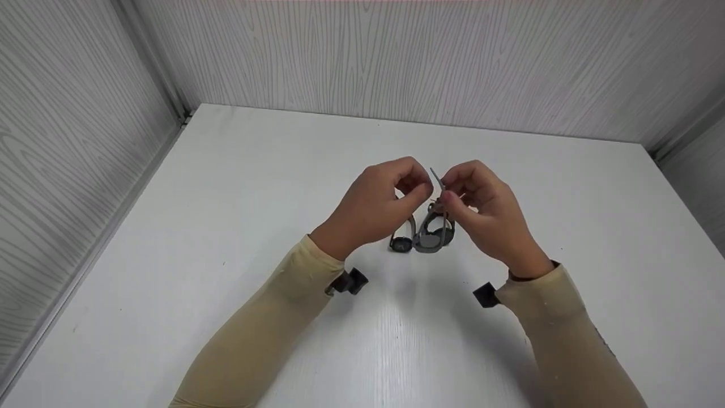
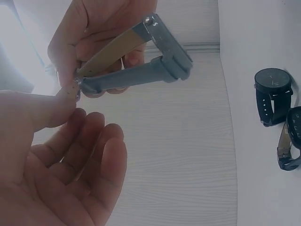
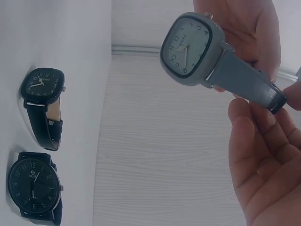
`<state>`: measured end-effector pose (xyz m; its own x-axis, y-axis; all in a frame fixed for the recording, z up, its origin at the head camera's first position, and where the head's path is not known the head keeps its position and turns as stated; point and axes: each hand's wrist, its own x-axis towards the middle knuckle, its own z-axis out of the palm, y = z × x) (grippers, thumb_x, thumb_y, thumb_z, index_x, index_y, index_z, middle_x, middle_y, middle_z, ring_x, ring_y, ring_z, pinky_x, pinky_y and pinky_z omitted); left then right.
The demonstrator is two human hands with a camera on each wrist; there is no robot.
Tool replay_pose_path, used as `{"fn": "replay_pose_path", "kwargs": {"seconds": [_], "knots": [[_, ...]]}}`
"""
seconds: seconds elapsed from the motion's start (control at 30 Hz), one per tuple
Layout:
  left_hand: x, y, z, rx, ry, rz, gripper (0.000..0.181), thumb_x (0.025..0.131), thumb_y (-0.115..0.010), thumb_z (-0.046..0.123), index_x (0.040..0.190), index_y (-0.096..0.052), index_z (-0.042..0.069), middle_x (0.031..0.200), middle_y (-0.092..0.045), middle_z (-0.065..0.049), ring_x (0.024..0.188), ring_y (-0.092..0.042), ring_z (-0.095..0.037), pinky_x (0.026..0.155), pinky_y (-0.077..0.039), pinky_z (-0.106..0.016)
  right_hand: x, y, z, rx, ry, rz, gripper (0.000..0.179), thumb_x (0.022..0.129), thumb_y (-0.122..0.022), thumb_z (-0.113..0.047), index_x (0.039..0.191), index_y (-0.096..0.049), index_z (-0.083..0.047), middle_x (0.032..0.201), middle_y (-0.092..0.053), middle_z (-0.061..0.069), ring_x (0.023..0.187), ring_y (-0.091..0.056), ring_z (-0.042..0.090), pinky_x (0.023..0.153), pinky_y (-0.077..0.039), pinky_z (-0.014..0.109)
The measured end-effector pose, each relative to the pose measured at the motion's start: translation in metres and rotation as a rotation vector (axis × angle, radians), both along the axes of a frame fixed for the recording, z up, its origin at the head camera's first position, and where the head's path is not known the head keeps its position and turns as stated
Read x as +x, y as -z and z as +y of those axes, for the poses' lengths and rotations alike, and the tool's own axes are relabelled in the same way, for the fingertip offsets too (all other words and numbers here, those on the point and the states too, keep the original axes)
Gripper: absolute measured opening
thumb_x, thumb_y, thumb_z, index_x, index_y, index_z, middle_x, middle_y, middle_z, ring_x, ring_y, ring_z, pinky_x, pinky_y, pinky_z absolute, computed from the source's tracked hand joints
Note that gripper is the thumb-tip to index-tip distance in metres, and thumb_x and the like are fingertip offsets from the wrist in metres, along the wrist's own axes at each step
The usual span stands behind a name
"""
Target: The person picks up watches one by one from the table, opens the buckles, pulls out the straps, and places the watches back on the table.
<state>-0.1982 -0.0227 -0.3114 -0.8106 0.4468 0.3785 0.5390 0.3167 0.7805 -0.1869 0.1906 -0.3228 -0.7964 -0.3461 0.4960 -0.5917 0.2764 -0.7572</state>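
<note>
A grey wristwatch (image 3: 186,49) with a rounded-square dial hangs from both hands above the table. Its two strap halves (image 2: 127,77) come together at the top, one showing a tan lining. My left hand (image 1: 385,201) pinches at the strap end, its thumb tip at the joined ends in the left wrist view and the other fingers loosely bent. My right hand (image 1: 484,212) grips the strap between thumb and fingers, close beside the left fingertips. Part of the strap is hidden behind fingers.
On the white table (image 1: 272,170) below stand a round black watch (image 3: 33,183) and a square black watch (image 3: 44,87), side by side. A wood-grain panel (image 1: 362,56) rises along the table's back edge, another panel (image 1: 62,141) at the left.
</note>
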Motion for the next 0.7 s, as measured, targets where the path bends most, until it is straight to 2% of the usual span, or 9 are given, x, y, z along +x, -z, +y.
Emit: {"fn": "replay_pose_path", "kwargs": {"seconds": [0.07, 0.17, 0.23, 0.3, 0.53, 0.7], "knots": [[0.0004, 0.0002, -0.0003, -0.003, 0.015, 0.014, 0.012, 0.105, -0.057, 0.017, 0.105, -0.068, 0.013, 0.098, -0.069, 0.005, 0.09, -0.064, -0.005, 0.075, -0.055, -0.024, -0.0001, 0.0005, -0.0002, -0.013, -0.003, 0.001, 0.013, 0.1, -0.062, 0.0, 0.111, -0.058, 0.006, 0.087, -0.067, 0.007, 0.08, -0.066, 0.018, 0.07, -0.053, 0.025], [0.0012, 0.0001, -0.0006, -0.035, 0.041, 0.077, 0.012, 0.105, -0.058, 0.018, 0.107, -0.069, 0.012, 0.103, -0.067, 0.004, 0.095, -0.063, -0.005, 0.077, -0.055, -0.024, -0.0012, 0.0021, -0.0003, -0.018, 0.015, 0.015, 0.014, 0.1, -0.062, -0.001, 0.111, -0.058, 0.006, 0.087, -0.067, 0.007, 0.079, -0.064, 0.017, 0.068, -0.052, 0.024], [0.0017, 0.0002, -0.0006, -0.073, 0.038, 0.134, 0.012, 0.104, -0.061, 0.019, 0.107, -0.071, 0.013, 0.105, -0.067, 0.004, 0.098, -0.061, -0.005, 0.08, -0.054, -0.025, -0.0025, 0.0031, -0.0004, -0.015, 0.037, 0.021, 0.014, 0.1, -0.062, -0.001, 0.112, -0.059, 0.006, 0.086, -0.067, 0.007, 0.078, -0.064, 0.017, 0.068, -0.051, 0.024], [0.0018, 0.0005, -0.0007, -0.095, 0.023, 0.161, 0.011, 0.102, -0.065, 0.019, 0.106, -0.073, 0.013, 0.106, -0.067, 0.004, 0.1, -0.06, -0.008, 0.083, -0.054, -0.027, -0.0039, 0.0041, -0.0005, -0.005, 0.064, 0.021, 0.014, 0.1, -0.062, -0.002, 0.112, -0.059, 0.005, 0.086, -0.067, 0.006, 0.078, -0.064, 0.017, 0.067, -0.051, 0.023], [0.0019, 0.0008, -0.0005, -0.12, -0.045, 0.13, 0.015, 0.098, -0.072, 0.021, 0.11, -0.075, 0.013, 0.107, -0.07, 0.003, 0.1, -0.062, -0.007, 0.084, -0.052, -0.024, -0.0051, 0.0041, -0.0012, 0.018, 0.085, -0.003, 0.013, 0.101, -0.06, -0.001, 0.113, -0.059, 0.004, 0.087, -0.068, 0.01, 0.079, -0.066, 0.019, 0.068, -0.052, 0.024], [0.0019, 0.001, 0.0002, -0.153, -0.046, 0.124, 0.017, 0.097, -0.074, 0.027, 0.109, -0.076, 0.015, 0.104, -0.071, 0.005, 0.099, -0.064, -0.007, 0.086, -0.051, -0.025, -0.004, 0.0046, -0.0006, 0.034, 0.067, 0.014, 0.013, 0.103, -0.059, -0.002, 0.115, -0.059, 0.004, 0.088, -0.066, 0.004, 0.078, -0.063, 0.017, 0.067, -0.053, 0.025]]}}
